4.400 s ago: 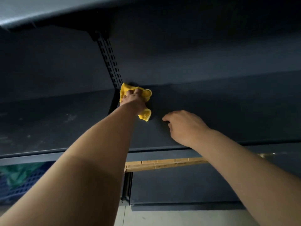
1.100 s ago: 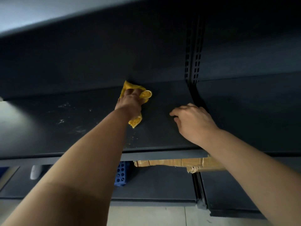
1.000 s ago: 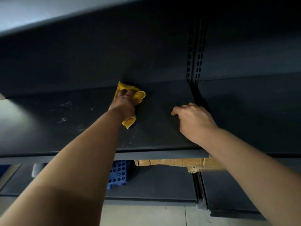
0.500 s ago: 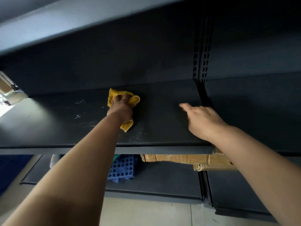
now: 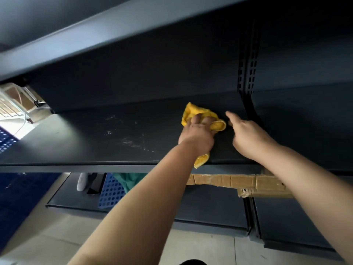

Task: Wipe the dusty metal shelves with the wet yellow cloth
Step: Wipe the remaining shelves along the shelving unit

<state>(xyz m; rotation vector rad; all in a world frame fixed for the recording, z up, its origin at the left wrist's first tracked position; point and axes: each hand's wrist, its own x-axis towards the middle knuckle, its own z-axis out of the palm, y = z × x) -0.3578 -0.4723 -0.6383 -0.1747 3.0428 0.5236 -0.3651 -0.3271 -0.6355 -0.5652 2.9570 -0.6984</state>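
Left hand: am gripping bunched yellow cloth, pressing it on shelf.
Right hand: am resting it slack, fingers straight, holding nothing, just right of yellow cloth.
Dust patch: lying left of yellow cloth; left hand nearer.

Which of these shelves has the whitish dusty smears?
The middle shelf, where the left hand holds the yellow cloth; the smears lie left of it. The lower shelf carries a blue crate.

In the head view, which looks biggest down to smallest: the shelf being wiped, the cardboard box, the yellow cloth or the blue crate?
1. shelf
2. cardboard box
3. yellow cloth and blue crate: they look about alike and both are partly hidden, so I won't rank them.
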